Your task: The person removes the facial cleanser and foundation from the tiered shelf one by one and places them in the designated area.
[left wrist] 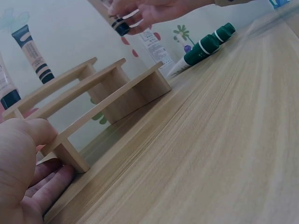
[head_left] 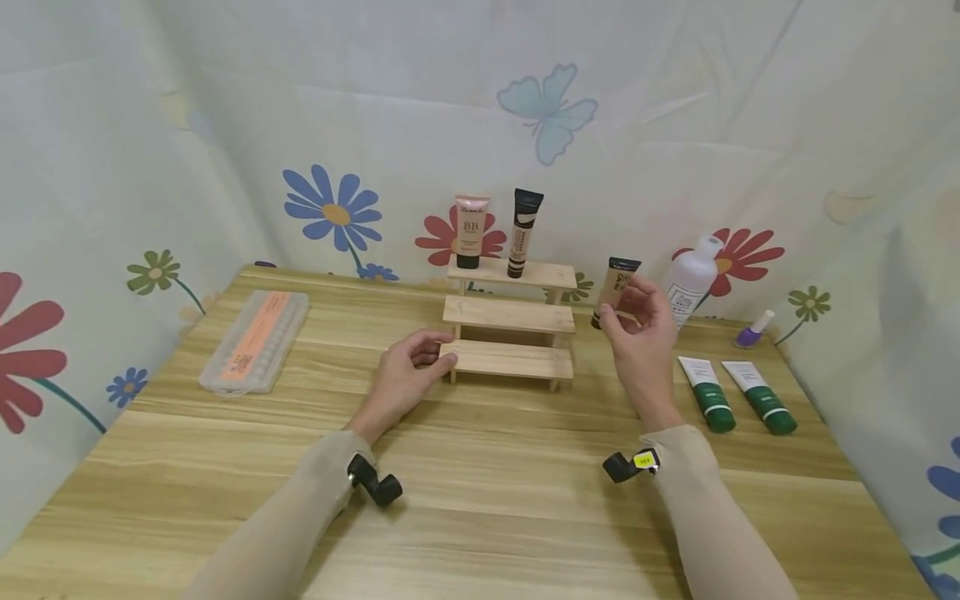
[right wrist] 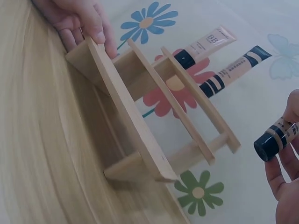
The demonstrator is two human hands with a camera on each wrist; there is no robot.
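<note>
A three-step wooden stand (head_left: pixel 506 358) is on the table, and my left hand (head_left: pixel 408 371) grips the left end of its lowest step. In the left wrist view the thumb lies on that step and the other fingers are below it. My right hand (head_left: pixel 641 325) holds a beige tube with a black cap (head_left: pixel 615 287) in the air, right of the stand. The right wrist view shows this tube's cap (right wrist: pixel 267 147) pointing down and left. On the top step, a pink BB cream tube (head_left: pixel 471 229) and a beige-and-black tube (head_left: pixel 523 233) stand upright on their caps.
Behind the right hand stands a white bottle (head_left: pixel 692 275). Two green-and-white tubes (head_left: pixel 708 392) lie at the right, near a purple nail polish bottle (head_left: pixel 752 332). A clear plastic case (head_left: pixel 258 342) with an orange label lies at the left. A flowered curtain (head_left: pixel 405 100) hangs behind the table.
</note>
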